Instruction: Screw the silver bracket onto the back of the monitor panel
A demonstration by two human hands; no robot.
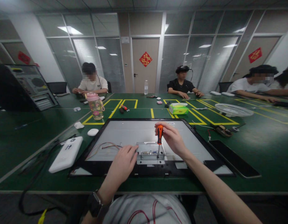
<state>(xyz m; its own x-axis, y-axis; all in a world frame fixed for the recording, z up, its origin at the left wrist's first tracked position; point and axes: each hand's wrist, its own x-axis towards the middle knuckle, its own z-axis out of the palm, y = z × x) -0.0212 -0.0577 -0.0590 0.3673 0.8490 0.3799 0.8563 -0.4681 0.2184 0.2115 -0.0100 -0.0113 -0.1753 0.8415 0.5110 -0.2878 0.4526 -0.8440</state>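
A flat display panel (130, 130) with a grey back and black frame lies in front of me. Near its close edge sits a metal bracket (150, 162) with connectors on it. My right hand (174, 138) grips an orange and black screwdriver (160, 135), held upright. The shaft points down to the bracket's right part; whether the tip sits in a screw is too small to tell. Stretched over the panel, my left hand (123, 160) has its fingertips at the bracket's left edge. Thin coloured wires (106, 144) run across the panel left of that hand.
A white power bank-like block (66, 154) lies left of the panel, a black phone-like slab (232, 158) right. Beyond stand a pink-lidded bottle (95, 106) and a green tissue pack (178, 109). A computer case (25, 84) stands far left. Several people sit across the table (139, 188).
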